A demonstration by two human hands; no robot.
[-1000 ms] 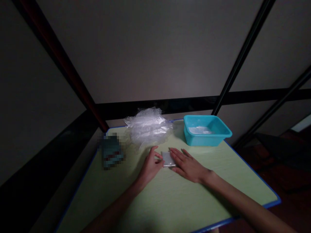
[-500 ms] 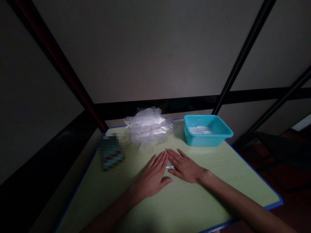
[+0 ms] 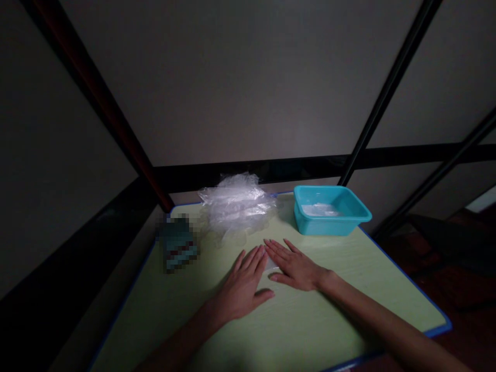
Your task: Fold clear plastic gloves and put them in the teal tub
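Both my hands lie flat on the pale green table (image 3: 310, 325), fingers stretched out and fingertips nearly touching. My left hand (image 3: 244, 281) and my right hand (image 3: 292, 264) press down on a small folded piece of clear plastic (image 3: 270, 264); only a sliver of it shows between them. Just beyond my fingers, at the back of the table, sits a crumpled heap of clear plastic bags (image 3: 236, 204).
A turquoise plastic tub (image 3: 329, 211) with something pale inside stands at the back right. A blurred-out object (image 3: 177, 243) sits at the left edge. Dark metal bars cross behind the table, in front of a grey wall. The room is dim.
My left hand has gone from curled beside the folded plastic to flat on top of it. The plastic square, plainly visible a second ago, is now mostly covered by both hands.
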